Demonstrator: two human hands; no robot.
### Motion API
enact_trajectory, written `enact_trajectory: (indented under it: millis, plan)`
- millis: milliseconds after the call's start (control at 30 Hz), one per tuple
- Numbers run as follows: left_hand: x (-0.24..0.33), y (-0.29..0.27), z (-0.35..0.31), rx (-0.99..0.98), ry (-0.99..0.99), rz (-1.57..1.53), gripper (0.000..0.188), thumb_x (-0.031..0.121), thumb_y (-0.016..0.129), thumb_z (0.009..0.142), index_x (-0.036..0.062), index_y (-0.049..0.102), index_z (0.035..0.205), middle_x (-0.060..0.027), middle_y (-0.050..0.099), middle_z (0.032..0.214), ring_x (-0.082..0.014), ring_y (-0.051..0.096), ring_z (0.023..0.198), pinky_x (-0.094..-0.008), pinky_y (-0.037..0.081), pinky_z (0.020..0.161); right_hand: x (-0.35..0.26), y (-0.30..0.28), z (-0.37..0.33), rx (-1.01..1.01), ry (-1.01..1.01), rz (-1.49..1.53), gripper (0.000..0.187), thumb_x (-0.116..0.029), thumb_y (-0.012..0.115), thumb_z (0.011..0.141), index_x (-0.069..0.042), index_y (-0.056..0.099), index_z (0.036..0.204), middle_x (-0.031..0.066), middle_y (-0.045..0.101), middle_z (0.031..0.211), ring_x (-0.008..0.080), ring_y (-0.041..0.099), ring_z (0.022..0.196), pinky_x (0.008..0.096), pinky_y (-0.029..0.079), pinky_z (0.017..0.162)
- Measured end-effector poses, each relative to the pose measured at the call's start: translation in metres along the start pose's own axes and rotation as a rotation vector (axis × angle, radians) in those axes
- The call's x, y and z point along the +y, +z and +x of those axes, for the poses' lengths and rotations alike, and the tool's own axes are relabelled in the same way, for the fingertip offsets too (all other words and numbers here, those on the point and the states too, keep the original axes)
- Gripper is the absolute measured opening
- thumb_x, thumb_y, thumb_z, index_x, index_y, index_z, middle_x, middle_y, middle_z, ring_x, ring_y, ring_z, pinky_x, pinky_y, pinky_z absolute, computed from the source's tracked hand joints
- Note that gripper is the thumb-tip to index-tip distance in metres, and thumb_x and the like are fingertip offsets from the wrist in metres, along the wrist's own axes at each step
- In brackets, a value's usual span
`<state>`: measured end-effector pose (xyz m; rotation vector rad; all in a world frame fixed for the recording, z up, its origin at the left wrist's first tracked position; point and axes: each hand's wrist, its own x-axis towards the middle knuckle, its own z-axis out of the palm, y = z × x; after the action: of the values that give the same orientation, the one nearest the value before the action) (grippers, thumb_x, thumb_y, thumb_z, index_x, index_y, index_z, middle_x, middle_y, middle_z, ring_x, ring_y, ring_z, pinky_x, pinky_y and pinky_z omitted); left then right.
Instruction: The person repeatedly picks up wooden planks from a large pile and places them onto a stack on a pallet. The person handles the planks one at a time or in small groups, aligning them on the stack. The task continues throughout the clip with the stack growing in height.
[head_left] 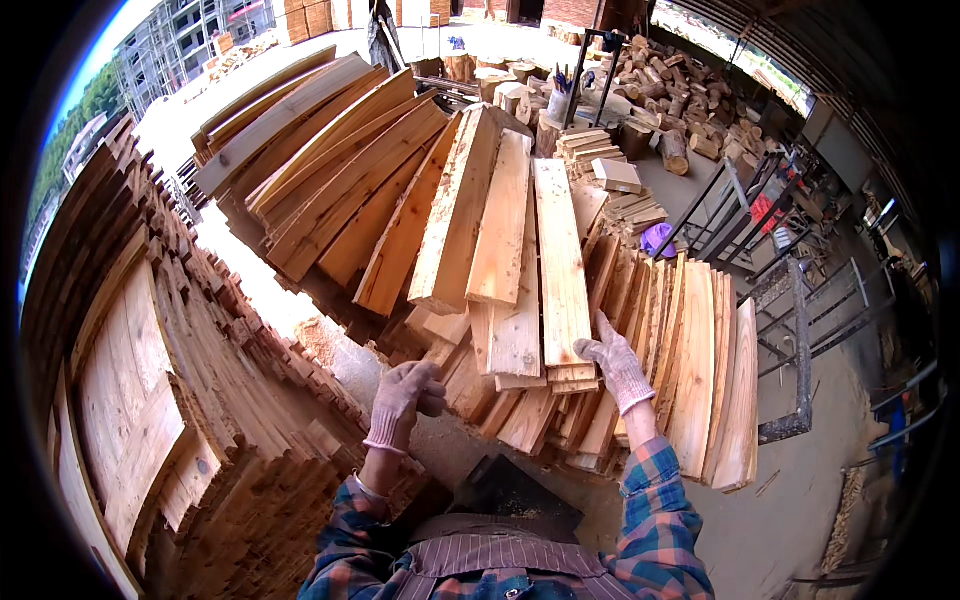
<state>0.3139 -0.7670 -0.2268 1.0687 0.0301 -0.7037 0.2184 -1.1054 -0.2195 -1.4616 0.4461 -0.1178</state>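
My right hand [617,368], in a pale knitted work glove, is at the near end of a light wooden plank [563,270]. Its thumb lies over the top face and the other fingers are along the right edge. This plank rests on a pile of others, its near end toward me. To the left, my left hand [405,400], gloved too, hovers apart from the boards with its fingers curled in; nothing shows in them. A second plank [503,220] and a thick beam-like timber [460,215] lie just left of the held plank.
A tall stack of boards [250,370] rises close on my left. More planks [690,370] fan out at the right, beside a metal frame [800,350]. Farther off are cut logs [690,95], a bundle of short slats [630,210] and a purple object [657,239].
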Motion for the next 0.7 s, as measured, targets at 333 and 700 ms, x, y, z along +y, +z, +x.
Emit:
enact_trajectory:
  millis: [333, 700]
  plan:
    - [0.071, 0.033, 0.113, -0.068, 0.231, 0.000, 0.048, 0.026, 0.065, 0.088, 0.0051, 0.050, 0.129, -0.0106, 0.063, 0.109, -0.0243, 0.066, 0.089, -0.0341, 0.056, 0.061, -0.106, 0.140, 0.100, 0.078, 0.086, -1.311, 0.097, -0.063, 0.065, 0.077, -0.017, 0.021, 0.150, 0.0190, 0.051, 0.129, 0.0296, 0.058, 0.111, 0.0447, 0.052, 0.083]
    - [0.021, 0.064, 0.066, -0.125, 0.556, 0.350, 0.048, 0.025, 0.064, 0.090, 0.0016, 0.049, 0.129, -0.0155, 0.058, 0.115, -0.0231, 0.063, 0.093, -0.0359, 0.055, 0.073, -0.088, 0.113, 0.016, -0.016, -0.073, 0.384, 0.045, -0.040, 0.067, 0.087, -0.002, 0.062, 0.112, 0.0062, 0.065, 0.102, 0.0141, 0.065, 0.090, 0.0280, 0.054, 0.073]
